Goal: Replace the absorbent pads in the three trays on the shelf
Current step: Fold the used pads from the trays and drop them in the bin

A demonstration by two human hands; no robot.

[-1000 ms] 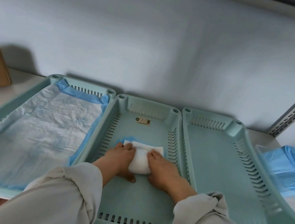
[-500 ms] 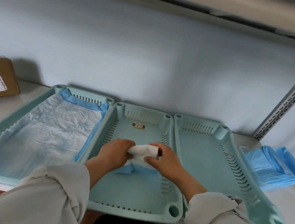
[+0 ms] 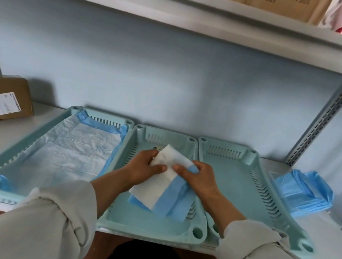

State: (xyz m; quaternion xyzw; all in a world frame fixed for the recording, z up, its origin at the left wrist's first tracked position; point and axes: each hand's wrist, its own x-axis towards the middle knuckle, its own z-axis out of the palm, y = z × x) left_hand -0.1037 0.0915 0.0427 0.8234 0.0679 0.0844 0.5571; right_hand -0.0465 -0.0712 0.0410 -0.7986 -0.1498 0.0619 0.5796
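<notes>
Both forearms reach forward from the bottom corners over the middle tray (image 3: 198, 232), their pale sleeves bunched up just below the bare wrists. The left hand (image 3: 144, 166) sits above the tray's middle, knuckles up, thumb pointing right and pinching the pad (image 3: 162, 184) against curled fingers (image 3: 150, 154). The right hand (image 3: 198, 175) is just beside it, nearer the tray's right wall, its thumb pointing left toward the other thumb and its fingers (image 3: 195, 167) curled round the pad's upper edge. The thumbs are close but apart. Both wrists are slightly bent inward.
</notes>
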